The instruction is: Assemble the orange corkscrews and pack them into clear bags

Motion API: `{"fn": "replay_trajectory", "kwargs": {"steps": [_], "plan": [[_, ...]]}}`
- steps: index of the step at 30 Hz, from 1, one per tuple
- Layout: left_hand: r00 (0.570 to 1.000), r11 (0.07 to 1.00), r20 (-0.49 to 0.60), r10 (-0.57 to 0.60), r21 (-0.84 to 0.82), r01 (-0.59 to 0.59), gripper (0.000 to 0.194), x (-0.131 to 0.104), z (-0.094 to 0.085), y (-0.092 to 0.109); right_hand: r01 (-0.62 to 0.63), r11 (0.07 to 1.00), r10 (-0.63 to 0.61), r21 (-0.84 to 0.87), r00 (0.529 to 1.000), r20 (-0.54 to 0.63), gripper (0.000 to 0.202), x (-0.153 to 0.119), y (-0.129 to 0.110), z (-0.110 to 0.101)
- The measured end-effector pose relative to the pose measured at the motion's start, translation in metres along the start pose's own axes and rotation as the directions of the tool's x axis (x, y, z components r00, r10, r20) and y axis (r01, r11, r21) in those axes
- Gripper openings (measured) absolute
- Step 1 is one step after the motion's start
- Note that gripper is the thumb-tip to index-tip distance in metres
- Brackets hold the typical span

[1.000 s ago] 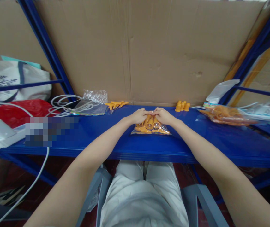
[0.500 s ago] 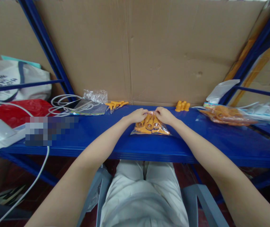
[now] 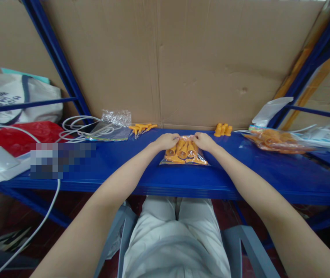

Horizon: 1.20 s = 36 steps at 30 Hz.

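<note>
A small clear plastic bag (image 3: 183, 153) filled with several orange plastic pieces lies flat on the blue metal shelf (image 3: 159, 173) in front of me. My left hand (image 3: 167, 141) pinches the bag's far edge at its left corner. My right hand (image 3: 203, 141) pinches the same edge at its right corner. Both hands rest on the shelf, a short gap between them over the bag's top.
Loose orange pieces lie at the back: thin ones (image 3: 141, 127) on the left, stubby ones (image 3: 223, 129) on the right. A larger bag of orange parts (image 3: 275, 140) sits far right. White cables (image 3: 75, 126), a clear bag (image 3: 109, 129), a red bag (image 3: 17, 137) and a tote (image 3: 14, 96) occupy the left. Cardboard (image 3: 182, 61) backs the shelf.
My two hands have slid apart along the bag's far edge, from touching in the middle to its two corners. The bag stays in place.
</note>
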<state>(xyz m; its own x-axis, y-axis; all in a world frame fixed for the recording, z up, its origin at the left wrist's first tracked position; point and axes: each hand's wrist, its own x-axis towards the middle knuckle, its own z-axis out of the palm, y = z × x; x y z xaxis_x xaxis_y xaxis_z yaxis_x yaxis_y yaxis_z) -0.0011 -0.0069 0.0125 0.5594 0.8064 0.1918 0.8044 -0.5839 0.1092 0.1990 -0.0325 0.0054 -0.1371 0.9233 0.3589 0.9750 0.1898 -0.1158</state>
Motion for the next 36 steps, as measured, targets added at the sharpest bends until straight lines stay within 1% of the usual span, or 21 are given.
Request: {"fn": "replay_trajectory", "kwargs": {"steps": [5, 9, 15, 18, 20, 22, 26, 28, 30, 33, 36], "plan": [[0.999, 0.999, 0.009, -0.031, 0.014, 0.031, 0.043, -0.003, -0.004, 0.003, -0.067, 0.998, 0.067, 0.001, 0.997, 0.046, 0.038, -0.002, -0.003, -0.004], [0.999, 0.999, 0.013, -0.035, 0.009, 0.035, 0.044, -0.005, -0.006, 0.005, -0.116, 0.993, 0.115, -0.001, 0.991, 0.07, 0.035, -0.003, -0.004, -0.007], [0.998, 0.998, 0.033, -0.057, -0.022, 0.058, 0.045, -0.005, -0.008, 0.005, -0.067, 0.997, 0.066, 0.025, 0.997, 0.05, 0.032, -0.003, 0.002, -0.007], [0.998, 0.998, 0.046, -0.049, -0.027, 0.05, 0.046, -0.003, -0.007, 0.002, -0.037, 0.998, 0.036, 0.047, 0.999, 0.025, 0.031, -0.002, 0.005, -0.005], [0.998, 0.999, 0.056, -0.035, -0.034, 0.037, 0.047, 0.0, -0.006, -0.001, -0.002, 0.995, 0.001, 0.103, 1.0, 0.011, 0.032, -0.003, 0.006, -0.005], [0.998, 0.998, 0.063, -0.03, -0.045, 0.033, 0.047, 0.002, -0.004, -0.004, 0.009, 0.981, -0.015, 0.191, 1.0, 0.027, 0.033, -0.004, 0.007, -0.005], [0.994, 0.996, 0.082, -0.071, -0.055, 0.076, 0.05, 0.003, -0.004, -0.007, -0.029, 0.938, 0.001, 0.347, 0.997, 0.08, 0.036, -0.005, 0.005, -0.009], [0.987, 0.99, 0.106, -0.117, -0.064, 0.124, 0.055, 0.002, -0.006, -0.006, -0.049, 0.908, 0.012, 0.417, 0.996, 0.092, 0.037, -0.006, 0.004, -0.01], [0.978, 0.981, 0.128, -0.165, -0.081, 0.176, 0.059, 0.001, -0.007, -0.007, -0.08, 0.849, 0.02, 0.522, 0.993, 0.119, 0.037, -0.006, 0.003, -0.009], [0.968, 0.968, 0.125, -0.219, -0.099, 0.232, 0.062, 0.001, -0.006, -0.012, -0.122, 0.702, -0.01, 0.702, 0.984, 0.18, 0.034, -0.006, 0.001, -0.007], [0.968, 0.964, 0.095, -0.233, -0.111, 0.243, 0.065, 0.003, -0.003, -0.021, -0.153, 0.578, -0.06, 0.801, 0.972, 0.228, 0.031, -0.009, -0.002, -0.008]]}}
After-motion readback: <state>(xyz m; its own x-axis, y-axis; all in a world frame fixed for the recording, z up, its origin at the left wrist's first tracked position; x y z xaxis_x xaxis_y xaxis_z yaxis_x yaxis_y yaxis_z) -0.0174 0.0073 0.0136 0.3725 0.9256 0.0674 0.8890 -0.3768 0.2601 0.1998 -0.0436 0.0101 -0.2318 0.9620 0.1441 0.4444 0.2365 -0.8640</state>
